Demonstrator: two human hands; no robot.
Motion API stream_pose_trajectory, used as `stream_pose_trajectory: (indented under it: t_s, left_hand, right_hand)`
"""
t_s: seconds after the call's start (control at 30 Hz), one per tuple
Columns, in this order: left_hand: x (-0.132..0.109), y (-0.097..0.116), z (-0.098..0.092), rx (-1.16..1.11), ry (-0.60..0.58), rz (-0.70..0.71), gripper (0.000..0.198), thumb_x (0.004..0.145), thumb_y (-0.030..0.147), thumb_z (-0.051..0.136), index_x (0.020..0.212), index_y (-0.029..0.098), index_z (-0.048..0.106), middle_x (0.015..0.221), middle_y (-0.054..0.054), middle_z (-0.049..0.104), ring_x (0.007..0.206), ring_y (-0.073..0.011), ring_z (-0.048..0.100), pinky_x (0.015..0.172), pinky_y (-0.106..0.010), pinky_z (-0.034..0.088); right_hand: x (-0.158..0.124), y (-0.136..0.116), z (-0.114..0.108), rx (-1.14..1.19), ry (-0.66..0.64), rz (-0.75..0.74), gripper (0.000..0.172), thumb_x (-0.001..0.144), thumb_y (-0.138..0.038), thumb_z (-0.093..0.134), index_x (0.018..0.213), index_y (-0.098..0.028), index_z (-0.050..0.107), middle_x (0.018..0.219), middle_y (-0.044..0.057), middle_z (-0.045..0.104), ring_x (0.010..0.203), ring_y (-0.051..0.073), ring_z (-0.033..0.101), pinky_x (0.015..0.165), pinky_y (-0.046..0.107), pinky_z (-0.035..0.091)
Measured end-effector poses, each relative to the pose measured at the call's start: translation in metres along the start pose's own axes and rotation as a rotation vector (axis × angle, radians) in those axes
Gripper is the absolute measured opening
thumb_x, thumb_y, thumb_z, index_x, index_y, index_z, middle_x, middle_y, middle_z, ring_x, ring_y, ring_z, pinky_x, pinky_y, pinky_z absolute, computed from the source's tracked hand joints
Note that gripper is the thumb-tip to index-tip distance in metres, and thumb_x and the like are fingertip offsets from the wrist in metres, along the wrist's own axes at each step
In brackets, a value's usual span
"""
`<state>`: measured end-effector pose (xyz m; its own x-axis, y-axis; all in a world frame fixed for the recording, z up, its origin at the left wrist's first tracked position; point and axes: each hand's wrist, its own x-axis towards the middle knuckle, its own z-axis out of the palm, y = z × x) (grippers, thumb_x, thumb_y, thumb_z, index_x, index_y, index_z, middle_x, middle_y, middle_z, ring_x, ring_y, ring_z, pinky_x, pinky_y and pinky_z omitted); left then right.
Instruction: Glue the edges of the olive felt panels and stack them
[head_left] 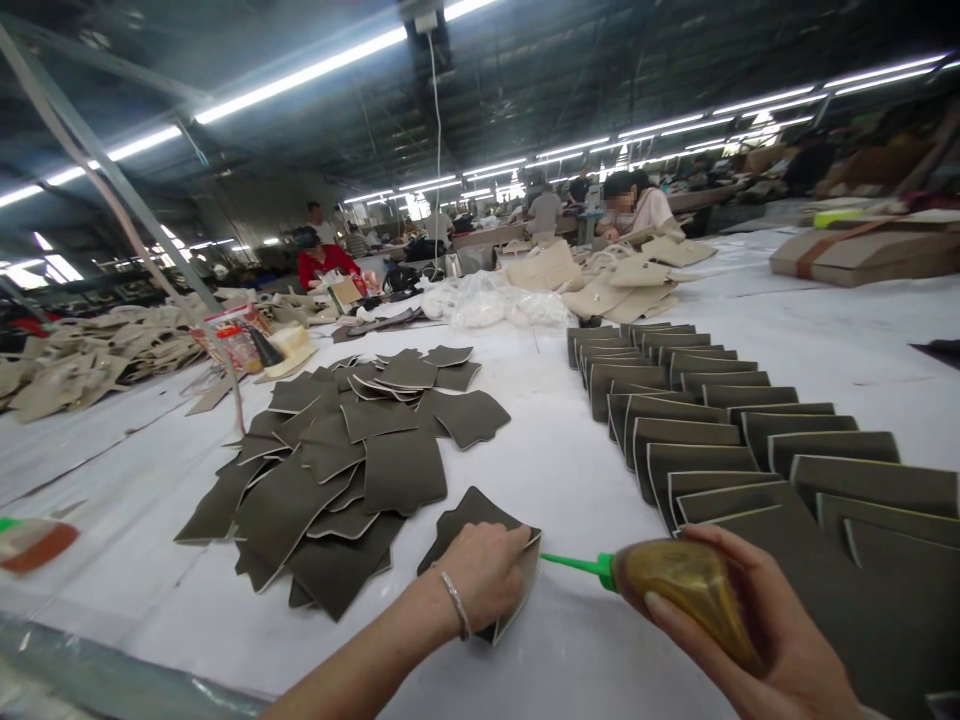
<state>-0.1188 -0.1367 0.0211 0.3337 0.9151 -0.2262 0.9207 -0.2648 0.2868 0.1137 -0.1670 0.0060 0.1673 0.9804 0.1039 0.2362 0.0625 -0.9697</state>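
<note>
My left hand (484, 572), a bracelet at its wrist, is closed on a dark olive-grey leather piece (466, 512) on the white table. One side of that piece is bent up, showing a pale edge; some of it is hidden under my fingers. A squeeze bottle of amber glue (675, 585) lies tilted in my right hand (784, 635), fingers wrapped round its body. The tip of its thin green nozzle (574, 564) is at the raised edge of the piece; whether they touch I cannot tell.
Left of my hands is a loose pile of similar leather pieces (405, 470). On the right, folded pieces (694, 458) stand overlapped in two rows. Farther back are clear plastic (491, 300), beige pieces (619, 280) and a cardboard box (862, 255). Another bottle (37, 545) lies at far left. People work in the background.
</note>
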Motion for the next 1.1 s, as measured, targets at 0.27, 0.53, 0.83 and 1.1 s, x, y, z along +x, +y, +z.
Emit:
stream_pose_trajectory:
  t_s: [0.27,0.53,0.83,1.1]
  left_hand:
    - [0.005,-0.006,0.006,0.003,0.006,0.043,0.049,0.079,0.015,0.041,0.124,0.02,0.061,0.097,-0.012,0.071,0.09,-0.0319,0.067,0.076,-0.038,0.048]
    - [0.002,-0.008,0.005,0.023,-0.004,0.045,0.041,0.081,0.019,0.04,0.117,0.025,0.061,0.09,-0.007,0.069,0.084,-0.0271,0.066,0.073,-0.035,0.049]
    - [-0.001,-0.007,0.008,0.003,0.017,0.045,0.041,0.085,0.021,0.038,0.12,0.025,0.059,0.088,-0.005,0.066,0.082,-0.0253,0.064,0.071,-0.034,0.048]
    - [-0.004,-0.007,0.012,-0.016,0.028,0.042,0.044,0.087,0.02,0.036,0.127,0.026,0.055,0.089,-0.005,0.064,0.081,-0.0255,0.064,0.072,-0.036,0.049]
  right_hand:
    - [0.011,0.009,0.017,-0.168,-0.005,-0.207,0.051,0.076,-0.056,0.071,0.116,-0.028,0.056,0.115,0.004,0.062,0.101,0.031,0.061,0.097,0.042,0.043]
    - [0.011,0.021,0.016,-0.275,-0.038,-0.351,0.046,0.081,-0.051,0.07,0.119,-0.031,0.055,0.112,0.001,0.065,0.096,0.028,0.066,0.092,0.038,0.048]
    - [0.008,0.011,0.017,-0.24,-0.001,-0.128,0.052,0.074,-0.061,0.069,0.115,-0.031,0.056,0.106,0.0,0.065,0.092,0.028,0.064,0.085,0.037,0.046]
    - [0.013,0.017,0.013,-0.158,-0.024,-0.01,0.06,0.07,-0.065,0.072,0.117,-0.031,0.055,0.1,0.0,0.066,0.09,0.026,0.064,0.078,0.034,0.047]
